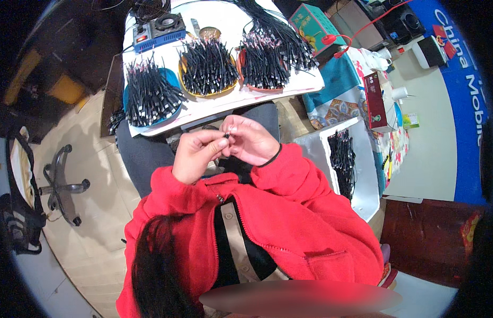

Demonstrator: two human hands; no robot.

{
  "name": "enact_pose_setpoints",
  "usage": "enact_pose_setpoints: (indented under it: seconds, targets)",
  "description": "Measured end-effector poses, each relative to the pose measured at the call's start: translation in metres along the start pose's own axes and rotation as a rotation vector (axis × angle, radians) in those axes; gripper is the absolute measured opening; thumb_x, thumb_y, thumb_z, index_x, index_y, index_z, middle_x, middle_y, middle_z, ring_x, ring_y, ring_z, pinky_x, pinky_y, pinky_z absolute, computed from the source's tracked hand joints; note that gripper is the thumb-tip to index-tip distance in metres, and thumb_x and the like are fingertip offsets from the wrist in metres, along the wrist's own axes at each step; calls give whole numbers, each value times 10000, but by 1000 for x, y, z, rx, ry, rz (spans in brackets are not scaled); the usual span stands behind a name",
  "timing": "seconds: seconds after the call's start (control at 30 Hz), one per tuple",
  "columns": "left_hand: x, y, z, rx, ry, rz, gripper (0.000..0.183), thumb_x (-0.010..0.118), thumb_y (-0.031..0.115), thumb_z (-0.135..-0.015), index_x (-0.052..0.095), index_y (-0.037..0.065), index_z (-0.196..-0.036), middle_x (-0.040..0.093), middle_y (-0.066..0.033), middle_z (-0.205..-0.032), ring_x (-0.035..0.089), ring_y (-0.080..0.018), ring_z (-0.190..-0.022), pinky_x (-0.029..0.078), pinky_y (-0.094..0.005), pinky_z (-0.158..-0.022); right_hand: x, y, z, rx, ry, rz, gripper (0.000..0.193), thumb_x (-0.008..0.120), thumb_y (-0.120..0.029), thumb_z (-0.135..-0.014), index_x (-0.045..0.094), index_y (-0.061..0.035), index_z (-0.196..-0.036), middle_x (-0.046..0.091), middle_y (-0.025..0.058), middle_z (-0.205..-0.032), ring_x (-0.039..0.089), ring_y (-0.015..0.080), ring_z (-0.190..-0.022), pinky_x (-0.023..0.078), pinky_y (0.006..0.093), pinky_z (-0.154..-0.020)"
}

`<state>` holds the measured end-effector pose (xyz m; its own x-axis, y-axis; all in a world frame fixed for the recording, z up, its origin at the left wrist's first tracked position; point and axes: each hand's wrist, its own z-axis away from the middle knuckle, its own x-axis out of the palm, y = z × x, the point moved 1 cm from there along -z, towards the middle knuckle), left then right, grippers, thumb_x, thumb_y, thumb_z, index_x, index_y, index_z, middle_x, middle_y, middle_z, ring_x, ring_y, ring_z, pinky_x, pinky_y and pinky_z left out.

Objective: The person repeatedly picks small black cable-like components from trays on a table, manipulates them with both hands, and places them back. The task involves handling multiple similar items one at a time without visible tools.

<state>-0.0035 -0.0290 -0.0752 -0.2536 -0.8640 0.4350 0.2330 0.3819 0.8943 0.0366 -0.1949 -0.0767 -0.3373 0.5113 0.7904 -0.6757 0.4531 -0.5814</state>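
Observation:
My left hand (196,152) and my right hand (252,142) meet in front of my chest, near the table's front edge. Between the fingertips of both is a small black piece (227,135), perhaps a cable end; the fingers cover most of it. Each hand is closed in a pinch. Beyond them, bundles of short black cables (208,66) with silvery plugs and thin stripped-looking ends stand in a blue bowl (172,77), a yellow one and an orange one along the white table (204,109).
A blue soldering station (160,36) and a small round tin (210,33) stand at the back. More cables (281,32) lie back right. To my right, a white foam box (367,177) holds black cables. A green carton (311,27) and dark red box (377,100) stand beyond.

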Motion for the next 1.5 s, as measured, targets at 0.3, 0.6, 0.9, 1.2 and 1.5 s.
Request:
enact_pose_setpoints:
  seconds: [0.3, 0.6, 0.9, 1.2, 1.5]
  targets:
    - [-8, -4, -9, 36, 167, -6, 117, 631, 92, -886, 687, -4, -924, 621, -8, -712, 515, -38, -608, 358, -166, -527, -96, -217, -48, -568, 1122, 2029, 291, 664, -306, -834, 657, -24, -904, 678, 171, -846, 667, 293, -776, 525, 425, -699]
    - [-6, -6, -5, 62, 196, 53, 124, 632, 96, -885, 688, -9, -919, 623, -20, -699, 486, -37, -570, 362, -171, -513, -118, -256, -60, -225, 1358, 2291, 201, 610, -256, -806, 682, -91, -897, 673, 183, -905, 653, 354, -860, 520, 459, -769]
    - [14, -6, -10, 39, 79, 286, 222, 500, 98, -959, 597, -63, -1078, 646, -179, -1070, 659, -231, -928, 538, -290, -783, -47, -220, 19, -827, 1189, 1838, 193, 655, -210, -785, 621, -20, -780, 644, 143, -704, 638, 293, -662, 497, 390, -627]
    - [31, 40, -37, 194, 46, 353, 224, 501, 109, -961, 586, -55, -1088, 623, -122, -1145, 653, -234, -937, 534, -281, -758, 27, 32, 66, -779, 334, 1774, 152, 666, -151, -794, 561, -42, -801, 537, 115, -785, 574, 292, -720, 471, 366, -593]
    - [23, 63, 14, 531, 164, 70, 159, 539, 76, -936, 634, -31, -1007, 668, -160, -992, 492, -86, -608, 395, -192, -546, -12, 50, 13, -396, 7, 1778, 158, 644, -193, -829, 585, -58, -887, 584, 133, -809, 591, 339, -731, 480, 398, -638]
